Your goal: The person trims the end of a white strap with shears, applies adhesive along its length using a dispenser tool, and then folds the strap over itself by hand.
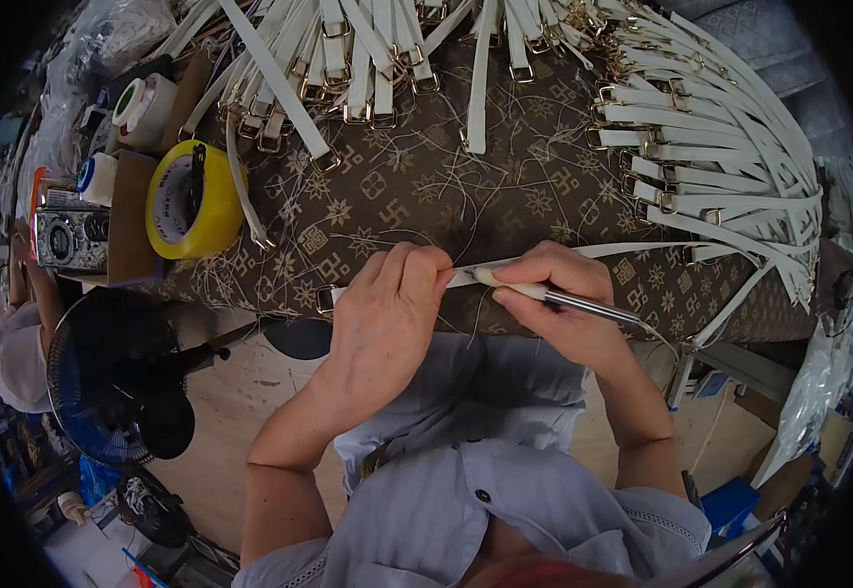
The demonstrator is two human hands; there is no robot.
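A narrow white strap lies along the near edge of the patterned cloth, a metal buckle at its left end. My left hand is closed on this strap, thumb and fingertips pinching it close to the middle. In my right hand is a pen-shaped tool with a cream front part and a shiny metal rear. The tool's front end points left, right at the strap beside my left fingertips. Loose thread ends hang near both hands.
Many white buckled straps fan out on the right, and more straps hang at the back. A yellow tape roll, thread spools and a cardboard box stand left. A black fan is below them. Another person's arm shows far left.
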